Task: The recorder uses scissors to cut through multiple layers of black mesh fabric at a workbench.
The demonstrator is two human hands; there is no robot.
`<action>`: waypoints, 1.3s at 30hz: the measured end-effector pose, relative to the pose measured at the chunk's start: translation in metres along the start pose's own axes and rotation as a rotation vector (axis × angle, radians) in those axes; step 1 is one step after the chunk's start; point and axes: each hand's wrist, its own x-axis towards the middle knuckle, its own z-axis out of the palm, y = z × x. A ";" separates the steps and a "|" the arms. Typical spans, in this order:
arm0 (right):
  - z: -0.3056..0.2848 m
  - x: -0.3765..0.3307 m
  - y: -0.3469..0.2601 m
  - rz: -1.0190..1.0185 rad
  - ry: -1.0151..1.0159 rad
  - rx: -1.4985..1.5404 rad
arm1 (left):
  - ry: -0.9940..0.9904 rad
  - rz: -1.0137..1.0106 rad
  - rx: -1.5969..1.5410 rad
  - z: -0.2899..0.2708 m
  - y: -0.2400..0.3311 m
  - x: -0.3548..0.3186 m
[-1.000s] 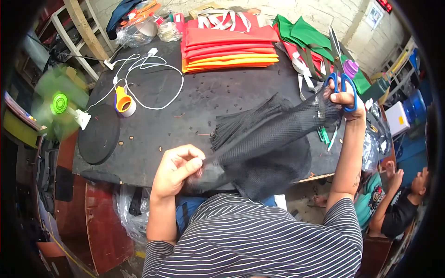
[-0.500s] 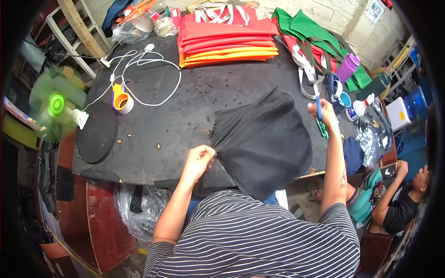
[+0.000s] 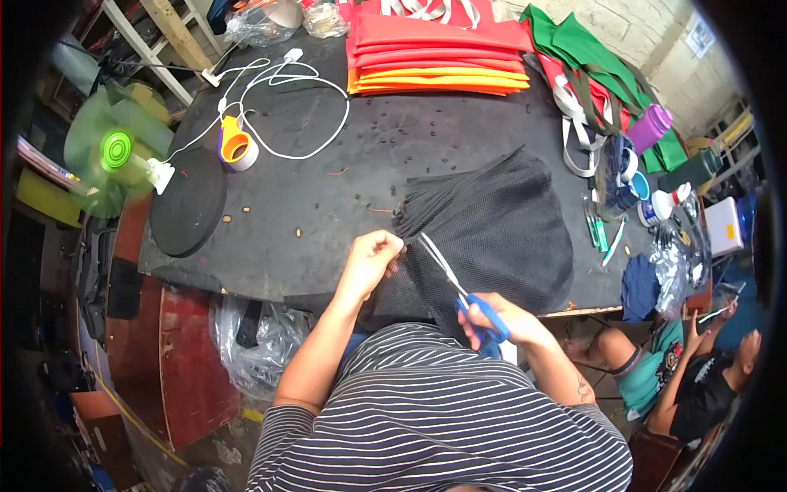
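Note:
A black mesh fabric piece (image 3: 500, 238), gathered into folds at its left end, lies across the front of the dark table and hangs over the edge toward me. My left hand (image 3: 369, 261) pinches the fabric's left edge between thumb and fingers. In my right hand (image 3: 502, 321) is a pair of blue-handled scissors (image 3: 485, 318), fingers wrapped round the handles. The metal blades point up and left over the mesh, tips close to my left fingers. The blades look closed or nearly so.
Folded red and orange fabric (image 3: 438, 53) is stacked at the back. Green bags (image 3: 586, 49) and a purple bottle (image 3: 650, 129) stand at right. A white cable (image 3: 344, 123), tape dispenser (image 3: 238, 150) and spinning fan (image 3: 116, 150) occupy the left. Another person (image 3: 689, 377) sits at lower right.
My right hand has brought the scissors from the table's right side down and left over the mesh. My left hand still pinches the fabric edge. The whole view has shifted slightly.

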 end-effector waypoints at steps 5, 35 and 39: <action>0.007 0.002 0.003 0.093 -0.022 0.065 | 0.009 0.011 -0.053 -0.002 0.000 -0.002; 0.021 0.026 0.003 -0.015 0.062 -0.135 | 0.052 0.057 -0.003 -0.007 0.020 -0.015; 0.022 0.028 0.003 -0.006 0.064 -0.132 | 0.047 0.096 0.021 -0.008 0.020 -0.016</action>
